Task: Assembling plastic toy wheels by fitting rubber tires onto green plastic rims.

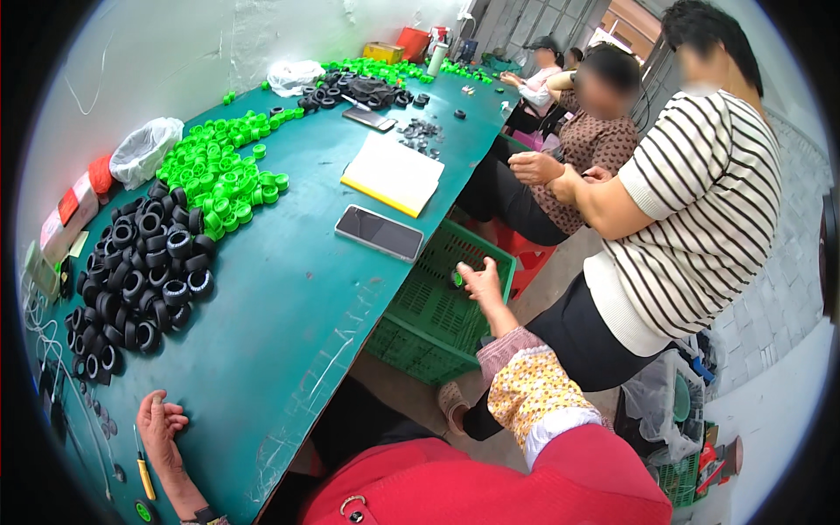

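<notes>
My right hand [479, 284] reaches out past the table edge over a green plastic basket [420, 337] that stands on the floor. A small black wheel with a green hub [457, 278] sits at its fingertips, above the basket's inside. My left hand [162, 424] rests on the green table [289, 324] at the near left corner, fingers loosely bent with nothing in them. A yellow-handled tool [144, 477] lies just beside it. A heap of black rubber tyres [144, 280] lies further up the table from my left hand.
Bright green hubs [223, 171] are piled beyond the tyres. A phone [379, 233], a yellow-edged pad [392, 173] and a second phone [368, 117] lie mid-table. A person in a striped shirt [691, 201] and other seated people crowd the right side. Plastic bags [144, 150] sit by the wall.
</notes>
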{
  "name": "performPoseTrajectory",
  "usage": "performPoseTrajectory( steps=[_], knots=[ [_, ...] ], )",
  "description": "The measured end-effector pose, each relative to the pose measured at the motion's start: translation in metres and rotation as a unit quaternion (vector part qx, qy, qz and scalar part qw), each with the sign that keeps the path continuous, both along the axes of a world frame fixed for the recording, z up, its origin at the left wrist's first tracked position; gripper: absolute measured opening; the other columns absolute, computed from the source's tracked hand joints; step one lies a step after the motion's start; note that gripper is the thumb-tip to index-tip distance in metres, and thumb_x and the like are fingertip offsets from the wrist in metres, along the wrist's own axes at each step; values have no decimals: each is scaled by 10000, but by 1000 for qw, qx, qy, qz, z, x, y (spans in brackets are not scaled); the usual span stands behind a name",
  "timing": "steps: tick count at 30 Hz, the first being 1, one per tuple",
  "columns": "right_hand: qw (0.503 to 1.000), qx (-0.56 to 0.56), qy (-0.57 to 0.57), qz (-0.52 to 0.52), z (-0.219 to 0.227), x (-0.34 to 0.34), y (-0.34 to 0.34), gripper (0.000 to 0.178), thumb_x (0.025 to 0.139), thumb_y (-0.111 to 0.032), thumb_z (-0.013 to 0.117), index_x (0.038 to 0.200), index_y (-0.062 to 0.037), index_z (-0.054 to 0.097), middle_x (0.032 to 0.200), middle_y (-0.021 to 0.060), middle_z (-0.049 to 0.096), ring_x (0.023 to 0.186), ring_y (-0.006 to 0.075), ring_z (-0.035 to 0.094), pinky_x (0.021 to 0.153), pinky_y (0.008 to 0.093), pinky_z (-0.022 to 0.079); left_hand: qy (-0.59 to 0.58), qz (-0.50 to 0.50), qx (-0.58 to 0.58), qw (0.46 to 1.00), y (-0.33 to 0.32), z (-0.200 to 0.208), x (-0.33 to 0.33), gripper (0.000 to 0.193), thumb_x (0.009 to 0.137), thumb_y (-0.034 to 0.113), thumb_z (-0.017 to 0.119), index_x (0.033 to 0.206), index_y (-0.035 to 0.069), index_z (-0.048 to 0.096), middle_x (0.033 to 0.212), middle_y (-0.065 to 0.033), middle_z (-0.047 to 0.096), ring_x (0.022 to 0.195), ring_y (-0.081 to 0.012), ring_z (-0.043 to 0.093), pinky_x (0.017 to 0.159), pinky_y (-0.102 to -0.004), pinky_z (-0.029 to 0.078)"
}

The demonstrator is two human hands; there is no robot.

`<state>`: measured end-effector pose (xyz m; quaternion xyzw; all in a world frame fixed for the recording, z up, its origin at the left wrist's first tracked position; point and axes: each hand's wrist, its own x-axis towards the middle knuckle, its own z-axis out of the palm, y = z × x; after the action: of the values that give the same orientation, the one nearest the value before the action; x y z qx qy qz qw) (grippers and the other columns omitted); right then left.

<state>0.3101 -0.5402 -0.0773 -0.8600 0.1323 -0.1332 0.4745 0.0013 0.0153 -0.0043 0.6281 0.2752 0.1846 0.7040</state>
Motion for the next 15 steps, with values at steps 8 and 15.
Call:
performPoseTrajectory(
  steps=[8, 15],
  knots=[
    [969, 94, -67, 220, 87, 1, 91, 158, 820, -172, 529, 773, -25, 563, 579, 25, 556, 457, 63, 496, 386, 184, 352, -19, -2, 9, 1000, -7, 12, 7, 278, 889, 223, 470, 1042, -5, 517, 741, -85, 587, 579, -103, 543, 529, -174, 410],
    [814, 107, -82, 565, 158, -29, 315, 167, 840, -180, 540, 900, -31, 590, 666, 4, 575, 596, 64, 523, 550, 197, 414, -17, -20, -16, 1000, -5, 3, 16, 277, 852, 251, 530, 991, 12, 557, 744, -95, 611, 600, -124, 587, 528, -193, 453]
  ],
)
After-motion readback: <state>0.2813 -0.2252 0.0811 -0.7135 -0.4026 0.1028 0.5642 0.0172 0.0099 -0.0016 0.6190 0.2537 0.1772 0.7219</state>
